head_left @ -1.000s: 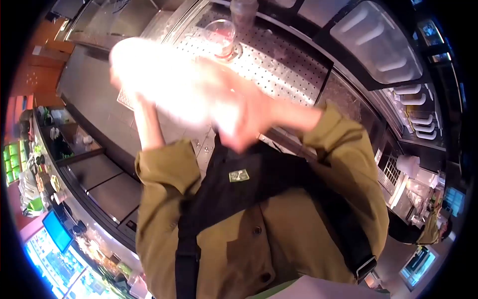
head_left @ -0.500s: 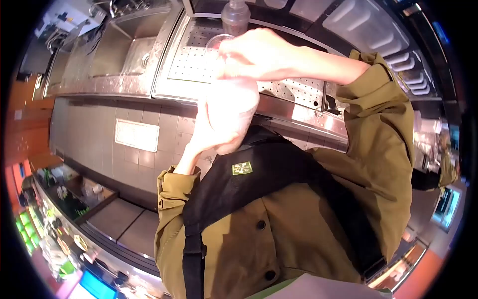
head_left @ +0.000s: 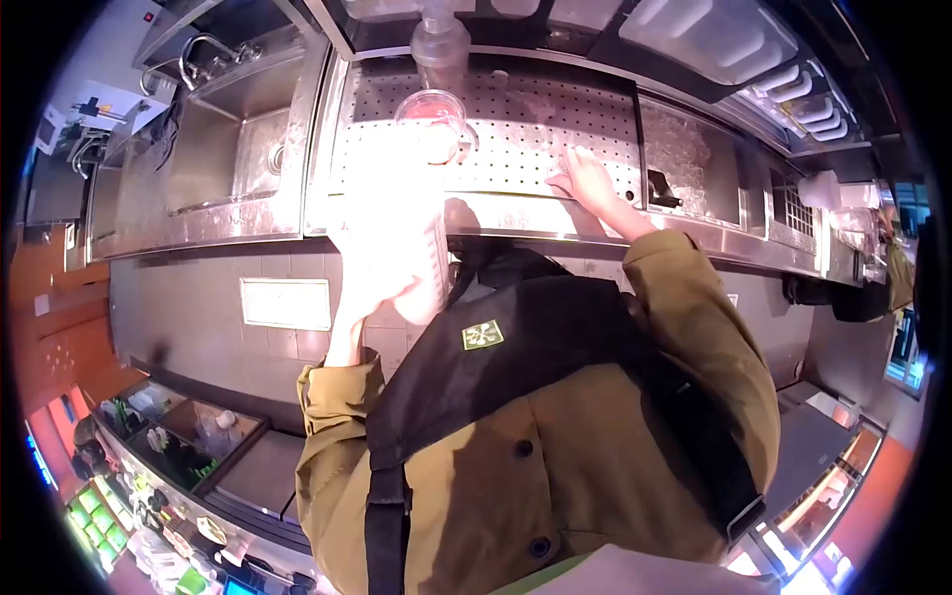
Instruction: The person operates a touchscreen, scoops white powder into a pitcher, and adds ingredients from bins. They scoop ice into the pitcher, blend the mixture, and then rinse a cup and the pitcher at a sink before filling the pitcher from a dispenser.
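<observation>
We are looking down over an olive jacket (head_left: 595, 466) and a black apron (head_left: 496, 367) at a steel counter. The left hand (head_left: 369, 283) is gripping a pale cup (head_left: 397, 193) from below and lifting it above the near edge of the counter, just left of centre. Glare is washing the cup out almost to white. The fingers are closing around its lower part, though we cannot tell exactly how each one is lying. The right hand (head_left: 587, 183) is resting on the perforated steel tray (head_left: 555, 109) near its front edge, well apart from the cup. Its fingers are stretching out flat and loosely spread, holding nothing. Just beyond the pale cup, a clear cup (head_left: 433, 114) with something pinkish inside is standing on the tray, and a squeeze bottle (head_left: 439, 45) is standing farther back behind it. To the left a sink (head_left: 223, 139) with a faucet (head_left: 203, 45) is sitting in the counter. To the right of the tray an ice bin (head_left: 684, 159) is lying open.
</observation>
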Tool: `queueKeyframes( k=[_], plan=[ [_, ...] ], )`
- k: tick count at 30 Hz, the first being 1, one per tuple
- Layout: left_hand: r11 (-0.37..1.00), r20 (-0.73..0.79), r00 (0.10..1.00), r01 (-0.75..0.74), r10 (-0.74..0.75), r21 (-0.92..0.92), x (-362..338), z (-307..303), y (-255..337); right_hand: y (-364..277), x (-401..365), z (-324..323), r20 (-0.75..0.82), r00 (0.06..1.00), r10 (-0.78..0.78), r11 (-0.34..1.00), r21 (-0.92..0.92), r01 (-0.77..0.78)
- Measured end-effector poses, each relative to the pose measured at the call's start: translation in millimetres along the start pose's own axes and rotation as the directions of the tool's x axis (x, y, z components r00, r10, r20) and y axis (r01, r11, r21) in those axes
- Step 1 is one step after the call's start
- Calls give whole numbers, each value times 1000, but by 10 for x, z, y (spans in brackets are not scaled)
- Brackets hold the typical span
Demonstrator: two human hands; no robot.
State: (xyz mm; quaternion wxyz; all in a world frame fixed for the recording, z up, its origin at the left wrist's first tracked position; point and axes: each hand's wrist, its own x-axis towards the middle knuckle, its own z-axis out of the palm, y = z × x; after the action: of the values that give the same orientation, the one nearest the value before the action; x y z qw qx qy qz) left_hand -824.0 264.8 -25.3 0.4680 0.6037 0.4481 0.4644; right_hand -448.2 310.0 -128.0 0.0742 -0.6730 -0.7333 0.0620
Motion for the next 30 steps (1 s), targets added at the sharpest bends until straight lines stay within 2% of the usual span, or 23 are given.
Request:
queueKeyframes(
  k=[1,2,3,4,5,6,7,10,11,12,14,18,21,24,27,28,30],
  plan=[
    [999,-5,1000,-7,7,49,47,-26,19,-83,13,-101,-39,999,17,999,-31,-18],
    [995,6,1000,-9,9,98,92,-53,52,-219,103,-251,-257,963,-84,996,18,92],
    [988,17,1000,-21,19,152,150,-64,72,-425,241,-468,-467,870,-161,978,43,205],
    [981,50,999,-28,19,194,283,-49,74,-706,418,-768,-436,872,-223,871,312,379],
    [963,84,996,-50,29,263,371,-55,109,-1063,552,-916,-314,928,-198,580,726,370],
    [945,121,992,-64,26,321,478,-60,131,-1423,622,-1107,-278,940,-198,330,884,331],
    [924,165,986,-79,18,374,616,-49,148,-1628,750,-1122,-229,948,-223,272,919,286],
    [843,310,950,-144,-29,519,1006,-17,209,-1659,1164,-944,-215,968,-133,61,973,224],
    [813,351,935,-165,-51,558,1112,-2,227,-1594,1170,-988,-330,943,-35,109,937,332],
    [785,385,920,-185,-73,591,1192,4,252,-1512,1282,-843,-99,986,130,-68,992,109],
    [737,432,893,-206,-127,643,1324,11,281,-1352,1382,-767,118,975,187,-149,985,-91],
    [677,471,856,-218,-214,703,1458,-93,364,-1325,1394,-486,64,972,226,-213,977,-15],
    [632,491,847,-269,-204,727,1552,-162,398,-1298,1423,-267,39,981,189,-241,970,8],
    [543,533,838,-397,-113,740,1594,-184,342,-1248,1480,-95,9,991,136,-268,963,28],
    [478,547,826,-429,-138,767,1654,-189,310,-1234,1484,-120,15,994,108,-289,957,17],
    [477,540,820,-404,-188,781,1672,-183,324,-1233,1464,-158,42,995,94,-307,952,-11],
    [470,520,803,-354,-291,808,1690,-124,441,-1265,1448,-194,113,977,180,-260,964,-64]
  ],
)
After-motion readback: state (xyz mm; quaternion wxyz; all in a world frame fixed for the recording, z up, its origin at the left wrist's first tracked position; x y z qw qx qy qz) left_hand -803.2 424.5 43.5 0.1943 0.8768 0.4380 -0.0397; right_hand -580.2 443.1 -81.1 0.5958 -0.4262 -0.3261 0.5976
